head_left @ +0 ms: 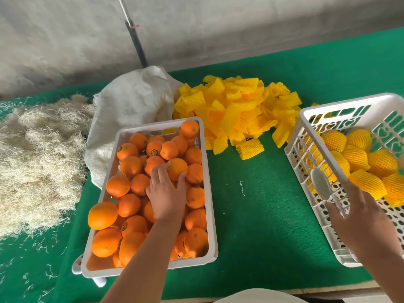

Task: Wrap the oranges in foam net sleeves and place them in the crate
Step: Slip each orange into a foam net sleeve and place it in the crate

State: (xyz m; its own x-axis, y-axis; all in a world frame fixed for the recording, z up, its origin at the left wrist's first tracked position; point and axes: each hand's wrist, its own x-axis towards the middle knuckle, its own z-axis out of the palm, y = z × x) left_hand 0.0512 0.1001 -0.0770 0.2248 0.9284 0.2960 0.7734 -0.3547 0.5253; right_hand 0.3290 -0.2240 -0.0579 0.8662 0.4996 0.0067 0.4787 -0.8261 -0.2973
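Note:
A white tray [206,171] at centre left is heaped with bare oranges. My left hand [166,193] reaches into it, fingers and thumb curled round one orange [178,166] near the top of the heap. A loose pile of yellow foam net sleeves [238,110] lies behind the tray on the green table. At the right stands a white perforated crate [306,154] that holds several oranges wrapped in yellow sleeves [354,158]. My right hand [358,213] grips the crate's near left rim.
A white woven sack [131,106] lies slumped behind the tray's left side. Pale wood wool [39,154] is spread across the left of the green table cover [258,193]. A dark pole [136,44] leans against the grey wall behind.

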